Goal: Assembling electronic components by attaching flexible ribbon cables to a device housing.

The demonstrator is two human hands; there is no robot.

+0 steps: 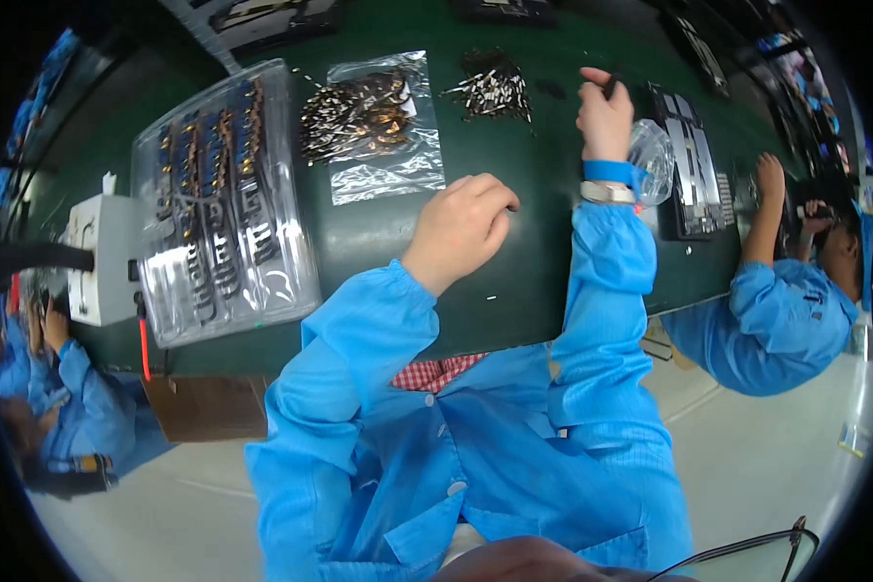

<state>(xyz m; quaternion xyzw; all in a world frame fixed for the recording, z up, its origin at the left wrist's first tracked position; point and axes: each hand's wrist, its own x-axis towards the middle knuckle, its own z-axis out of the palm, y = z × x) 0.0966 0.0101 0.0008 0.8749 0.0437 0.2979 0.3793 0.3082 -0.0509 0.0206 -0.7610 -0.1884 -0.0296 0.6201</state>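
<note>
My left hand (464,231) rests low over the green table with its fingers curled inward; whatever they hold, if anything, is hidden. Farther out and to the right, my right hand (604,121) is closed on a small black piece (609,87). A blue band (607,173) and a watch circle that wrist. Between the hands, toward the far side, lies a loose pile of small silver and black parts (493,89). Beyond my left hand a clear plastic bag (388,179) lies flat, with a larger heap of small dark and copper-coloured parts (359,116) on or in it.
At left a clear plastic tray (306,262) holds rows of dark flex cables, beside a white box (100,257). A clear round plastic container (654,160) and a black frame with silver plates (684,160) stand right of my right wrist. Co-workers in blue sit at both sides.
</note>
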